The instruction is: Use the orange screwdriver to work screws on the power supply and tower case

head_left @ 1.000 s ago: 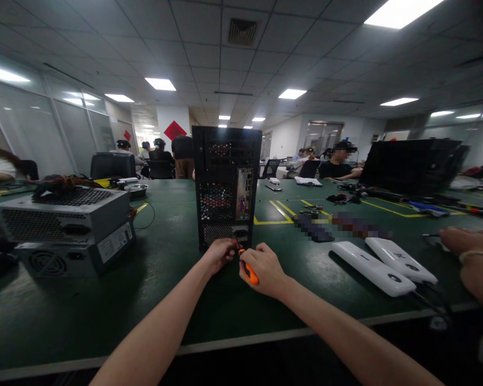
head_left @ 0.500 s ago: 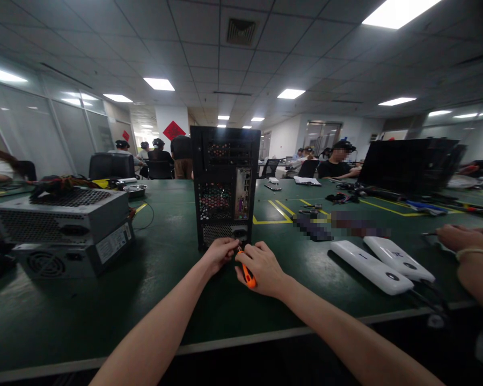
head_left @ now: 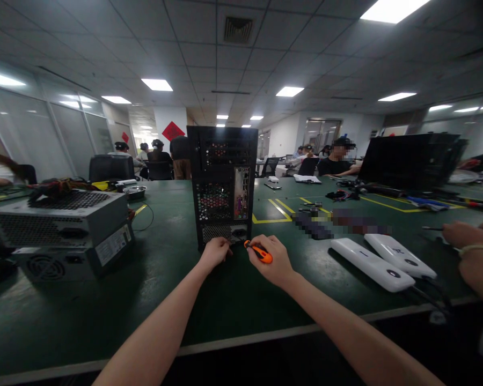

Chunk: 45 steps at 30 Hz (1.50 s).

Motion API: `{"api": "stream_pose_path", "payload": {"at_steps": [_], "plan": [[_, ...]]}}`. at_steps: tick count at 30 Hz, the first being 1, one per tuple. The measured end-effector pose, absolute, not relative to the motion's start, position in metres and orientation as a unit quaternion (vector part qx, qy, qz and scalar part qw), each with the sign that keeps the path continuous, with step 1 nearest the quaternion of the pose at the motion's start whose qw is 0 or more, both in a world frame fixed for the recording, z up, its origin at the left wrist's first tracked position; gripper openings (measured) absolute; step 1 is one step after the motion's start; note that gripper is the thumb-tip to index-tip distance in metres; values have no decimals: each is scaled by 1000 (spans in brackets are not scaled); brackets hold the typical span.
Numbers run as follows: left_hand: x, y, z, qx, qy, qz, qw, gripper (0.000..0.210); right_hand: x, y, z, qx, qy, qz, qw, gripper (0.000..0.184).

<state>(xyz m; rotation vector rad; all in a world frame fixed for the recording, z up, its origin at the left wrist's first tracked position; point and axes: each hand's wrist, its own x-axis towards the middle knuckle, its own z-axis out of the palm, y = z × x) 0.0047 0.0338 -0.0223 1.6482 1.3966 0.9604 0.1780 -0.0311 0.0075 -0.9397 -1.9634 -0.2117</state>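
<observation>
A black computer case [head_left: 222,177] stands upright on the green table, its back panel with ports and a power supply grille facing me. At the lower edge of that panel, my left hand [head_left: 216,254] has its fingers curled together; whether something small is in them is hidden. My right hand [head_left: 274,259] is closed round an orange-handled screwdriver [head_left: 264,255] just right of the case's lower corner. The handle slants up to the left, and the shaft can hardly be made out. A gap separates the two hands.
Two grey power supply units [head_left: 64,220] are stacked on the left, near a metal bowl [head_left: 135,191]. White power banks [head_left: 370,264] lie to the right, beside another person's hands [head_left: 467,238]. A second black case [head_left: 410,161] stands farther back.
My right hand has moved right with the screwdriver, whose handle now lies flatter. My left hand has shifted slightly left, so the hands are farther apart.
</observation>
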Motion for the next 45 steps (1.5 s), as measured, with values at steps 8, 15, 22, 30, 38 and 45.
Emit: {"api": "stream_pose_path", "payload": {"at_steps": [8,15,22,30,38,45], "plan": [[6,32,-21,725,541,372,208,11,180,-30,6,-388,-789,-84,469,6],[7,30,-20,714,550,380,205,10,179,-30,6,-377,-794,-91,468,7],[7,30,-20,724,551,368,192,12,179,-30,6,-368,-797,-98,468,6],[8,28,-20,747,557,328,155,19,180,-29,4,-372,-801,-111,456,2],[9,25,-23,782,551,278,89,25,180,-28,3,-347,-809,-112,461,4],[10,23,-21,787,551,266,81,16,180,-28,4,-347,-812,-109,456,3]]}}
